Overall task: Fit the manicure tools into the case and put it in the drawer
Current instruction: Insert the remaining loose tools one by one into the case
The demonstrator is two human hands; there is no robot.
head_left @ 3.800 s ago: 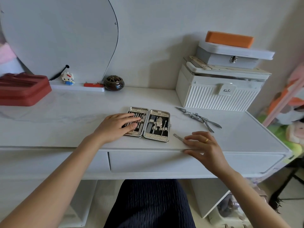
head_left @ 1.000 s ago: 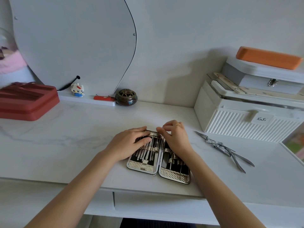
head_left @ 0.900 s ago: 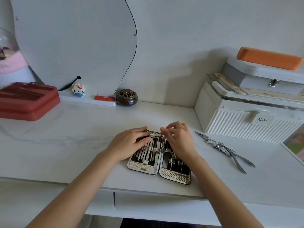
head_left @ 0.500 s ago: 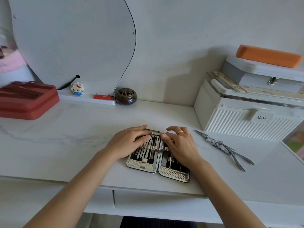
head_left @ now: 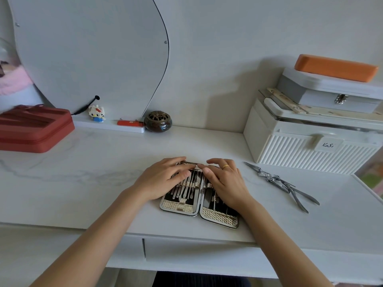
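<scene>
The white marble-look worktop [head_left: 83,183] runs across the view, with a closed drawer front [head_left: 196,251] under its near edge. At the back left stands a large pale mirror panel [head_left: 93,54], and at the right a ribbed white storage box [head_left: 310,146] carries a smaller grey-and-white box [head_left: 331,94] with an orange block [head_left: 335,67] on top. A red zip case [head_left: 33,127] sits at the far left. Near the middle of the worktop, close to its front edge, the manicure case [head_left: 199,195] lies open flat like a book, both halves showing rows of metal tools held under straps. The left hand [head_left: 161,181] lies palm down on the far part of the left half, fingers spread flat across the tool tips, its grip apart and closed on nothing. The right hand [head_left: 226,181], with a gold ring on one finger, lies likewise on the right half, fingers flat and extended toward the hinge line, grip apart; the fingertips of the two hands nearly meet over the top of the spine. To the right of the case, well apart from both hands, a loose heap of metal manicure tools [head_left: 279,183] lies on the worktop in front of the ribbed box. Along the back sit a dark round incense pot [head_left: 158,121], a small block-built cat figure [head_left: 96,113] and a little red bar [head_left: 129,123].
</scene>
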